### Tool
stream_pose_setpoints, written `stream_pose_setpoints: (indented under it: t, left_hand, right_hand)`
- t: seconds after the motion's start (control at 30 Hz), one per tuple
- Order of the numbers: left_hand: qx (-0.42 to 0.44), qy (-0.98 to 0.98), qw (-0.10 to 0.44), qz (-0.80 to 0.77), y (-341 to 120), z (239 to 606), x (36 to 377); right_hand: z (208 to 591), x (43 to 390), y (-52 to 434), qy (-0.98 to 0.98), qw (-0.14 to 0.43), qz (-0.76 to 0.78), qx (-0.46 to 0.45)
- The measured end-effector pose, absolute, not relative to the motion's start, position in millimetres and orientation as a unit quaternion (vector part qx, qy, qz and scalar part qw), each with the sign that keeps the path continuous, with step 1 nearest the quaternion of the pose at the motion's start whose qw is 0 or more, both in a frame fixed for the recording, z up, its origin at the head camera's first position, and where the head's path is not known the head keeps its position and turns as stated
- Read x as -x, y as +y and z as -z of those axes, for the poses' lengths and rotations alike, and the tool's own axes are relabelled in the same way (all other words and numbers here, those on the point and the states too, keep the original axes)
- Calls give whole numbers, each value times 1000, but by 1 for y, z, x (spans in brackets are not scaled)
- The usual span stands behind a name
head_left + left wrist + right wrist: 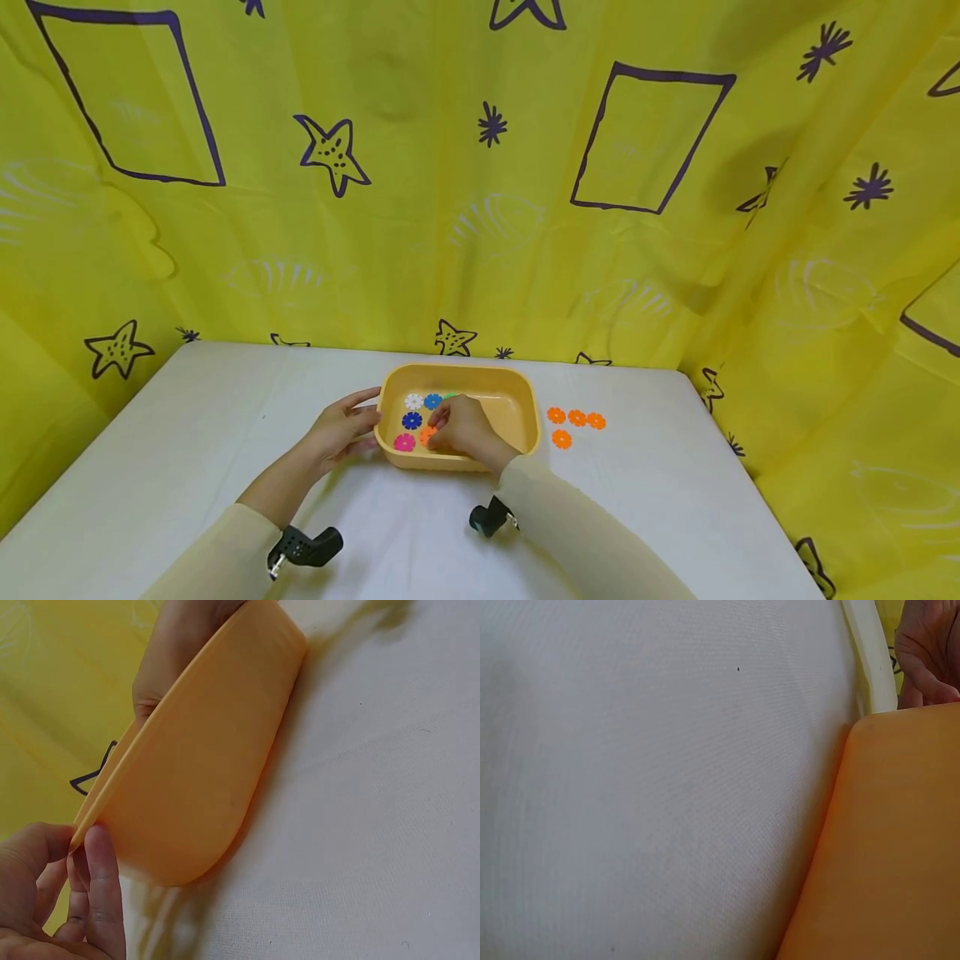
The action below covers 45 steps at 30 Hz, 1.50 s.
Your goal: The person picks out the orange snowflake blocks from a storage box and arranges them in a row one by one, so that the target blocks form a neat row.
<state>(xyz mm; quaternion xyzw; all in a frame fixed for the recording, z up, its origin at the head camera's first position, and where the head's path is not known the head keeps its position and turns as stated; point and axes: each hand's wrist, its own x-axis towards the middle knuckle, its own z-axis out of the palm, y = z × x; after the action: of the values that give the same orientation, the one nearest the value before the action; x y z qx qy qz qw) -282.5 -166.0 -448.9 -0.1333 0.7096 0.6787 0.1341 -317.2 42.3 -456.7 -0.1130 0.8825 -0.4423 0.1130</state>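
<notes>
A light orange plastic basin (517,408) stands on the table with snowflake discs inside it. My left hand (342,429) pinches the basin's left rim between thumb and fingers, also seen close up in the left wrist view, where the hand (71,892) is at the rim. My right hand (465,427) reaches into the basin, its fingertips around an orange snowflake disc (427,436). Beside it lie a pink disc (405,442), a dark blue disc (412,421), a white disc (414,402) and a blue disc (432,402). A green disc (451,397) is partly hidden by the right hand.
Several orange discs (577,418) lie on the white table (637,500) to the right of the basin. A yellow patterned curtain (420,208) hangs behind the table and along its sides.
</notes>
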Motion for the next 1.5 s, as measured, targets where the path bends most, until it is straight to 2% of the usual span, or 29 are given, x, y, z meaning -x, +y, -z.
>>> stream_pose_setpoints:
  t: [0.33,1.5]
  left_hand:
    - [133,709,136,-679,-166,449,282]
    - [135,704,141,-683,-168,449,281]
  right_hand:
    - [458,319,42,889,103,425,136]
    - [457,327,51,869,139,459,120]
